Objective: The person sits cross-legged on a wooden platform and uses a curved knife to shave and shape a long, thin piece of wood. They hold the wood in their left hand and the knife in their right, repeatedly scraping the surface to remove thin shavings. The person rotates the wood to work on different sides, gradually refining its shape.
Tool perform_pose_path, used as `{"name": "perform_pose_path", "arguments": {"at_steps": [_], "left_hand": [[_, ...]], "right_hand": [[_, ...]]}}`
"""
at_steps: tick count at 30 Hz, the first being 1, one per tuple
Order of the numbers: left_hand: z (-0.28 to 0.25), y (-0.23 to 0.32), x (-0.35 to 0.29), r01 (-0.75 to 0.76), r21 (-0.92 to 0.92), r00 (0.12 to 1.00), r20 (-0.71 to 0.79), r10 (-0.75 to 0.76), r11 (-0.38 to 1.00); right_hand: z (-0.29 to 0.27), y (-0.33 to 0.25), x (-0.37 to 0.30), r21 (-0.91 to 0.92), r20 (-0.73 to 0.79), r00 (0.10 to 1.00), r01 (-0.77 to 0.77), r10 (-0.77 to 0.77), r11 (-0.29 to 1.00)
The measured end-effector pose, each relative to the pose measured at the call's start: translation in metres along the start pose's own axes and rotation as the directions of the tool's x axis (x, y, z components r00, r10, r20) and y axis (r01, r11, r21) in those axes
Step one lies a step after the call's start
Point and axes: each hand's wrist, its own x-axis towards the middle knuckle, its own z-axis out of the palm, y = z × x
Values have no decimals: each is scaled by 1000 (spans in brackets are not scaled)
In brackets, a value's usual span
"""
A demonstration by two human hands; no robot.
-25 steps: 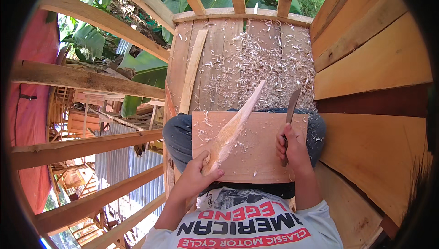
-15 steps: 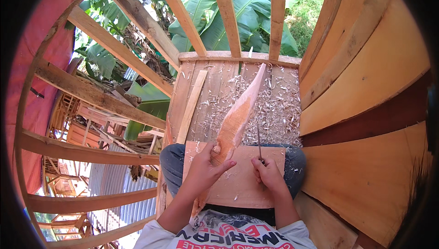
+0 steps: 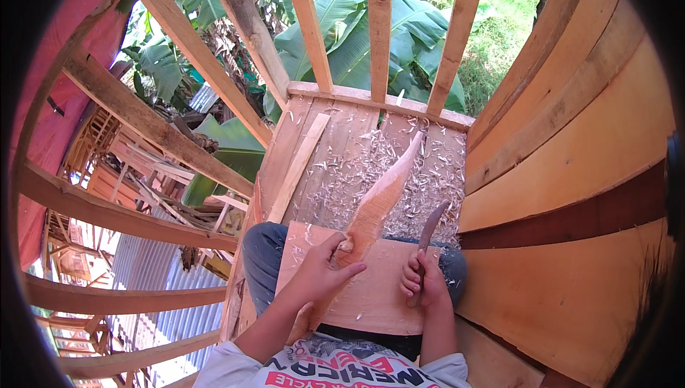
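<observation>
My left hand point(image 3: 325, 265) is closed around the lower part of a long carved piece of wood point(image 3: 379, 208), which tapers to a point at its far end. The piece slants from my lap up and away to the right. A flat wooden board point(image 3: 382, 295) rests across my thighs beneath it. In my right hand point(image 3: 422, 279), fingers wrapped round its handle, a knife point(image 3: 432, 227) with a dark curved blade points up and away. The blade is apart from the carved wood, to its right.
Curled wood shavings point(image 3: 435, 174) litter the plank floor point(image 3: 285, 163) ahead. A loose wooden strip point(image 3: 300, 167) lies at the left. Spaced wooden bars point(image 3: 379, 31) rise in front and on the left; curved wooden panels point(image 3: 571, 167) close the right side. Banana leaves point(image 3: 349, 38) stand beyond.
My right hand has turned the knife so its broad curved blade shows, tilted right and away from the carved wood. The wood's tip sits lower in view; the whole view has shifted.
</observation>
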Motion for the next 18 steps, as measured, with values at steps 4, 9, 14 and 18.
{"name": "perform_pose_path", "arguments": {"at_steps": [4,9,14,18], "left_hand": [[-4,-10,1,40,-75,998,56,-36,996],[-10,-33,14,202,-391,925,377,-44,898],[-6,-29,19,221,-604,907,416,67,765],[-3,-46,19,290,-602,882,470,36,744]], "right_hand": [[-3,3,3,20,15,1000,12,-12,1000],[-9,0,3,166,94,995,16,-32,986],[-15,0,5,178,130,990,20,-44,984],[-12,-1,5,222,149,988,12,-46,975]]}}
